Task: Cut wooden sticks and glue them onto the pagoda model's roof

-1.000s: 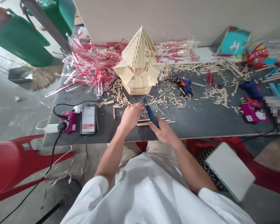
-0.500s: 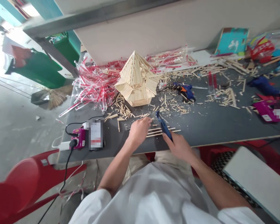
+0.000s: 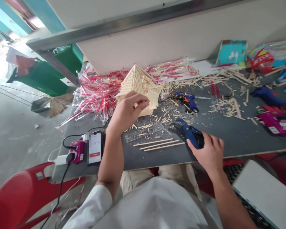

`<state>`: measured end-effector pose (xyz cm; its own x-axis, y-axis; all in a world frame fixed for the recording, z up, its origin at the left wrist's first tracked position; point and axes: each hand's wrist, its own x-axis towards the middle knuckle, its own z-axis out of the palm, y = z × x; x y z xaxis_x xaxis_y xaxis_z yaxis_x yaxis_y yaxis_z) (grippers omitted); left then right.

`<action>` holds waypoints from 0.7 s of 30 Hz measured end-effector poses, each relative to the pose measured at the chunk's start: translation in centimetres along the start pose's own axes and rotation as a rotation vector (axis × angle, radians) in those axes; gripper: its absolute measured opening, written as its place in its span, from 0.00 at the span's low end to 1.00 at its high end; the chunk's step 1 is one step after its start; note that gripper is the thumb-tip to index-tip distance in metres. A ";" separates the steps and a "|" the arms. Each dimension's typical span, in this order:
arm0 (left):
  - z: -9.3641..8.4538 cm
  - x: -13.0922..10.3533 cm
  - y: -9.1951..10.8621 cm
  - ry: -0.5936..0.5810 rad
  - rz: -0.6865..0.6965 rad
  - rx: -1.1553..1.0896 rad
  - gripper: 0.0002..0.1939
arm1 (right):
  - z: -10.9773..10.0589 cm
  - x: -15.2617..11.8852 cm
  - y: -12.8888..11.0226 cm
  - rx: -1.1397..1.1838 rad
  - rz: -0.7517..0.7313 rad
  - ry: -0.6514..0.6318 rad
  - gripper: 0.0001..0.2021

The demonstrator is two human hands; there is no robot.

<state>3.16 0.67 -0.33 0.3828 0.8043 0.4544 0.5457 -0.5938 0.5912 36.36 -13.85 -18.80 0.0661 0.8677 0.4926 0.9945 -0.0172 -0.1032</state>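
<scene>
My left hand point(image 3: 127, 111) is raised over the front of a small pagoda-like model point(image 3: 133, 78) built of thin wooden sticks, hiding part of its lower roof. Thumb and fingers are drawn together in a pinch; whatever they hold is too small to make out. In my right hand point(image 3: 208, 152) is a blue-handled hand cutter point(image 3: 192, 133), its head pointing away over the table. Three long wooden sticks point(image 3: 157, 144) lie side by side between my arms. A clear ruler point(image 3: 132, 137) rests just behind them, with short stick pieces on and near it.
Red-and-clear plastic wrappers point(image 3: 95, 95) heap at the back left. A blue glue gun point(image 3: 192, 101) lies among stick scraps. A phone point(image 3: 95, 148) and a purple power socket point(image 3: 77, 151) sit at left; another blue tool point(image 3: 268, 95) lies far right.
My left hand has lifted from the long sticks up to the stick model. My right hand has drawn the cutter away to the right, uncovering the sticks and the ruler.
</scene>
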 end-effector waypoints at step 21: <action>-1.1 1.3 -3.6 0.156 -0.186 -0.009 0.09 | -0.5 3.7 -5.7 0.314 -0.167 -0.336 0.33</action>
<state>0.86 3.87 -1.14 0.1560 0.8872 0.4341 0.5891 -0.4363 0.6801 30.98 -10.78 -15.96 -0.1732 0.9591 0.2240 0.9134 0.2414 -0.3276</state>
